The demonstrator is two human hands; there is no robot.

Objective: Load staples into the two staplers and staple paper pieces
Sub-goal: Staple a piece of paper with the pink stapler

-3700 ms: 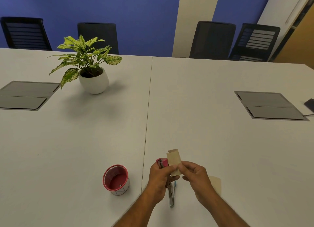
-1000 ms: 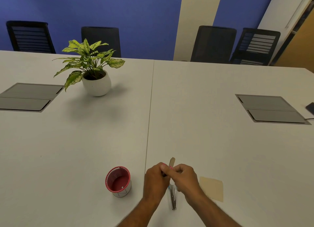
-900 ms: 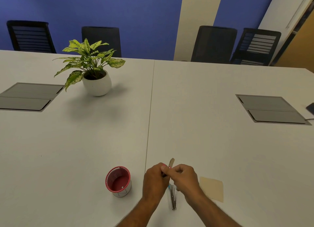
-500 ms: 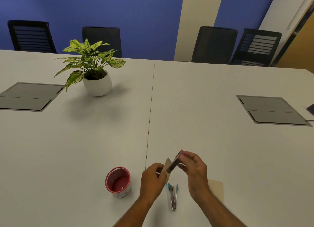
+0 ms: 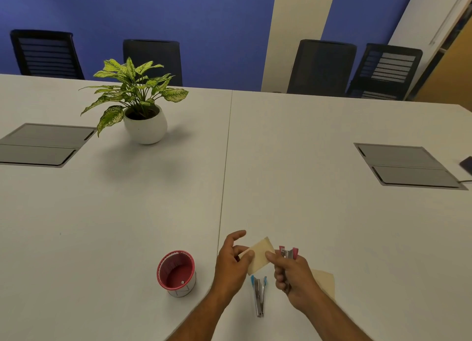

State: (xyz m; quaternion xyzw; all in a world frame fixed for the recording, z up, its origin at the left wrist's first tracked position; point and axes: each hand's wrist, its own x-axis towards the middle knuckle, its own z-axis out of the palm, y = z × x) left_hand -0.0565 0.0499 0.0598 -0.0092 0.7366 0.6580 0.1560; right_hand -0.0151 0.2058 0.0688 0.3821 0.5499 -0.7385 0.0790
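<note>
My left hand (image 5: 231, 265) pinches a folded tan paper piece (image 5: 259, 255) between thumb and fingers, just above the table. My right hand (image 5: 293, 276) is wrapped around a small pink stapler (image 5: 288, 253), its nose pointing up, and its fingertips also touch the paper's right edge. A blue stapler (image 5: 258, 293) lies on the white table (image 5: 306, 213) between my wrists. Another tan paper piece (image 5: 324, 280) lies flat on the table, partly hidden behind my right hand.
A red-rimmed round cup (image 5: 176, 273) with a tiny item inside stands left of my hands. A potted plant (image 5: 139, 105) sits far left. Grey cable hatches (image 5: 406, 165) are set into the table on both sides. Black chairs (image 5: 321, 67) line the far edge.
The pink stapler went from my left hand to my right and moved off the paper to the right. My left hand now holds the paper, turned flatter toward me.
</note>
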